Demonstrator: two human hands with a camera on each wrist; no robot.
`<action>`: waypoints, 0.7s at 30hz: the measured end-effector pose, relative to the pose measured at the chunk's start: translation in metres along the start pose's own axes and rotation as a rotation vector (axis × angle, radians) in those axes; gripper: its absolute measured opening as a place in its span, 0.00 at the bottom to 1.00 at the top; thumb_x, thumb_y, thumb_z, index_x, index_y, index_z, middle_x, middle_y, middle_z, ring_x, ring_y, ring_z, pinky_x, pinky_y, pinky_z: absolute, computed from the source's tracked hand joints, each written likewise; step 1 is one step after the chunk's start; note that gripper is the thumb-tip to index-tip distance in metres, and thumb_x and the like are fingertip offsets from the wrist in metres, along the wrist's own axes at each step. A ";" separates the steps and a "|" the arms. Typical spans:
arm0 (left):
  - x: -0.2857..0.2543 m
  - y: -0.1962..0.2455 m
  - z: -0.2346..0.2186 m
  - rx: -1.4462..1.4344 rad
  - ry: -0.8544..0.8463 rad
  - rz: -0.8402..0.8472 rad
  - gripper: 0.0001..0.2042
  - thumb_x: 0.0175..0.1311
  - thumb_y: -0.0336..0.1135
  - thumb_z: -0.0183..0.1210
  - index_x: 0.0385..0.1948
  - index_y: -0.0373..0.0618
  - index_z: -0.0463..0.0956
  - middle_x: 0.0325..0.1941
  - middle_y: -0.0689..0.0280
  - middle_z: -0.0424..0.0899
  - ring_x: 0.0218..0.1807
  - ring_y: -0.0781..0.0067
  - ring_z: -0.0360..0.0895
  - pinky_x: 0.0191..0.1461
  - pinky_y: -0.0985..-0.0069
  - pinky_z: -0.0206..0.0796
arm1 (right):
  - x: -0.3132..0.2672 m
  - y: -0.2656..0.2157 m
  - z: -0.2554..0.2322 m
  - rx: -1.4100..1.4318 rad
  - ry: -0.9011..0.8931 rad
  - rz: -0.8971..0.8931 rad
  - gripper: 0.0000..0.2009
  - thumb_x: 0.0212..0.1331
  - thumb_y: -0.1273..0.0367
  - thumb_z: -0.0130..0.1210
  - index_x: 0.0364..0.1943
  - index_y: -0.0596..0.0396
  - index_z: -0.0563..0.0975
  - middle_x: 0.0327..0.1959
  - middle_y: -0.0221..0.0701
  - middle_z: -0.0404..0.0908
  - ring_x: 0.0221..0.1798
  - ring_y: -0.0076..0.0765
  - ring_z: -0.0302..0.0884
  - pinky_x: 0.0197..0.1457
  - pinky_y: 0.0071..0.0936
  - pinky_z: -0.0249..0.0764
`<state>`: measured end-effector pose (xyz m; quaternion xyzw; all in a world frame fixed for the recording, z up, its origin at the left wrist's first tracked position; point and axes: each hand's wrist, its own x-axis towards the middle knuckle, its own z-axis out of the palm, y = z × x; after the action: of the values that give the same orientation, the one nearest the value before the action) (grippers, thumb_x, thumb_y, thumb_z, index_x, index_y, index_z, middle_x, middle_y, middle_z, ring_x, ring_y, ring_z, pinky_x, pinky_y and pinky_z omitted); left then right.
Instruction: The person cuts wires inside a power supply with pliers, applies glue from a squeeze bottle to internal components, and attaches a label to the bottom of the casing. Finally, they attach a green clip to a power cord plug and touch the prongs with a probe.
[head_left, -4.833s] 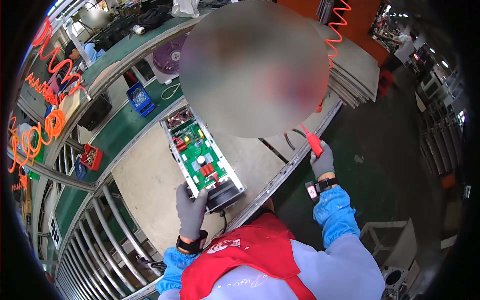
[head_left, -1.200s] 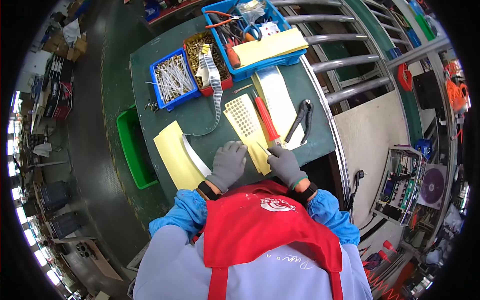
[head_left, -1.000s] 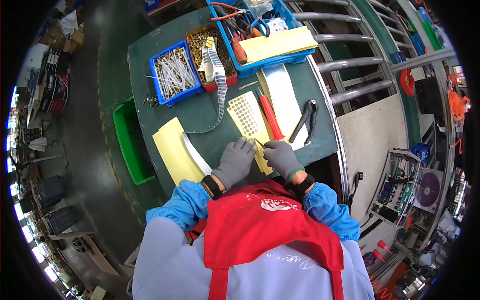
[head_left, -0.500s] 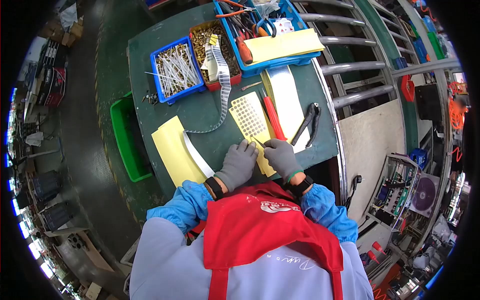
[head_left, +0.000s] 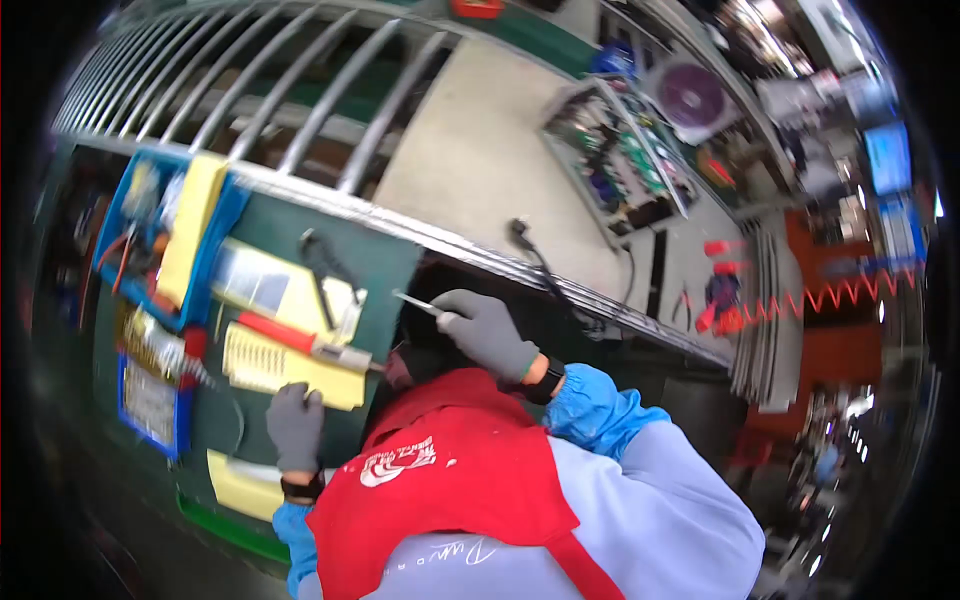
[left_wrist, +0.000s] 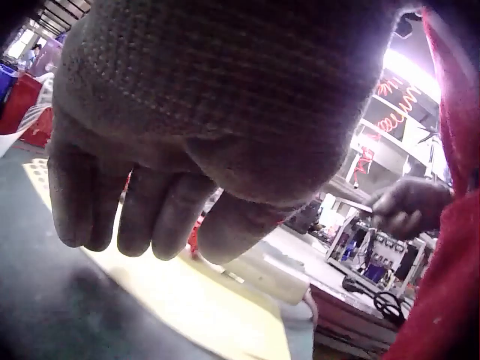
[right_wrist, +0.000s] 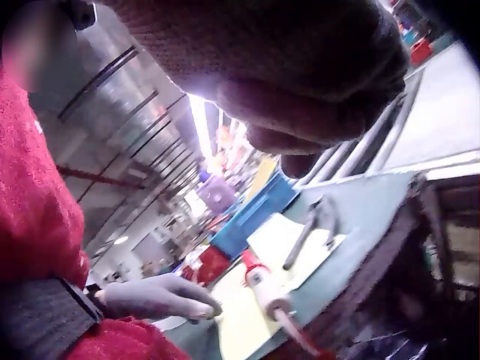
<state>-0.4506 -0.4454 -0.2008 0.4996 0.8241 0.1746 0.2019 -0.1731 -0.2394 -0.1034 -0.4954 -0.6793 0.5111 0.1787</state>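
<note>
In the head view, my gloved right hand (head_left: 487, 333) pinches a thin, pointed metal tool (head_left: 415, 302) out past the green bench's edge. My left hand (head_left: 295, 425) is by the near edge of a yellow sheet of round stickers (head_left: 255, 360). Seen in the left wrist view, that hand (left_wrist: 187, 112) has loosely bent fingers over the yellow sheet (left_wrist: 187, 300), gripping nothing visible; contact is unclear. A red-and-white soldering iron (head_left: 275, 330) lies across the yellow sheets. Black-handled pliers (head_left: 322, 275) rest beyond it. The right wrist view hides the pinched tool.
A blue tool crate (head_left: 225, 225), a red bin and a blue bin (head_left: 150, 400) stand at the bench's left. Beyond the metal rail (head_left: 450, 240), an opened circuit unit (head_left: 620, 150) and a black plug cable (head_left: 520, 235) lie on a pale board.
The head view has swung toward the pale board and circuit unit. My right hand has moved off the sticker sheet with the thin tool, away from my left hand, which remains near the sheet.
</note>
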 end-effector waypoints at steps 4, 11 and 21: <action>0.045 0.078 -0.020 -0.153 -0.006 0.248 0.12 0.63 0.39 0.60 0.43 0.42 0.81 0.40 0.53 0.83 0.44 0.47 0.80 0.48 0.55 0.71 | -0.037 0.074 -0.096 0.223 0.499 0.225 0.12 0.57 0.72 0.59 0.46 0.54 0.83 0.22 0.21 0.73 0.21 0.15 0.68 0.23 0.19 0.64; 0.122 0.275 0.044 -0.285 -0.211 0.788 0.18 0.64 0.41 0.61 0.51 0.41 0.79 0.49 0.53 0.83 0.52 0.49 0.80 0.56 0.60 0.72 | -0.053 0.195 -0.217 -0.157 0.870 0.197 0.14 0.61 0.72 0.55 0.48 0.61 0.82 0.30 0.30 0.83 0.29 0.21 0.74 0.33 0.22 0.70; 0.184 0.489 0.217 -0.179 -0.407 0.811 0.23 0.64 0.40 0.57 0.61 0.48 0.73 0.54 0.53 0.80 0.54 0.48 0.78 0.58 0.56 0.71 | -0.004 0.230 -0.266 -0.282 0.889 0.184 0.12 0.62 0.69 0.52 0.46 0.56 0.81 0.40 0.45 0.83 0.44 0.55 0.81 0.47 0.43 0.75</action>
<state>-0.0491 -0.0474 -0.1765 0.7864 0.4873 0.2080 0.3174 0.1407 -0.1087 -0.1928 -0.7434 -0.5532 0.1663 0.3372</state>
